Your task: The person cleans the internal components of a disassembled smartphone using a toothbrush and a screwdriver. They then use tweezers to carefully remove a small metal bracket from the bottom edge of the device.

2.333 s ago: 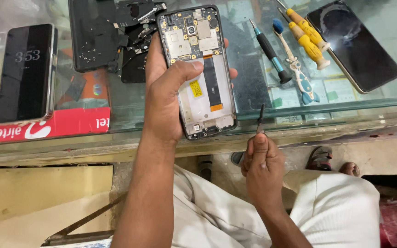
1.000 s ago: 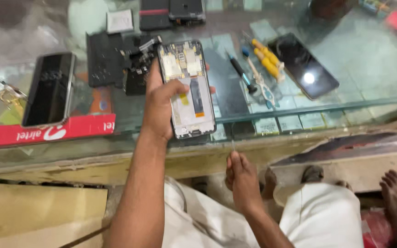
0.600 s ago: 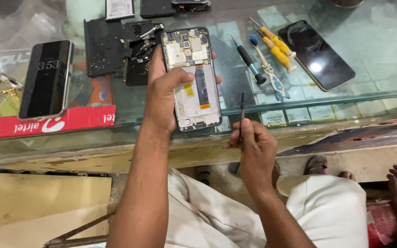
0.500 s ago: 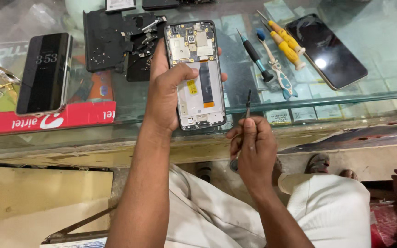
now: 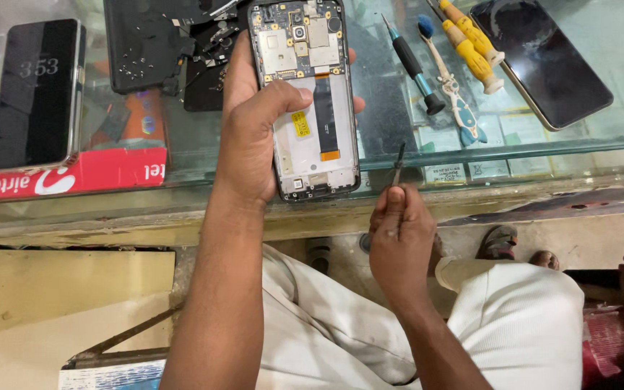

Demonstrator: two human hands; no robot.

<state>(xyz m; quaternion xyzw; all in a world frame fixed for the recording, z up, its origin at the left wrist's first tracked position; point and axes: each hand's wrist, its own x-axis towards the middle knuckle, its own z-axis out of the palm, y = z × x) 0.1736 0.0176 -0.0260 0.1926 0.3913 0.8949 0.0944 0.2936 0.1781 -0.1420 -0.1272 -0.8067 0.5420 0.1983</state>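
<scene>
Raised slightly, the thin tool (image 5: 398,157) is pinched in the right hand (image 5: 399,235); the opened phone (image 5: 306,97), clasped by the left hand (image 5: 250,130), should be kept steady.

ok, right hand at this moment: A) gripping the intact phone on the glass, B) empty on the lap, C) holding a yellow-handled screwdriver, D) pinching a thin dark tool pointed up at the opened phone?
D: the right hand pinches a thin dark tool whose tip points up beside the lower edge of the opened phone, which the left hand grips; the yellow-handled screwdrivers lie untouched on the glass counter.
</scene>
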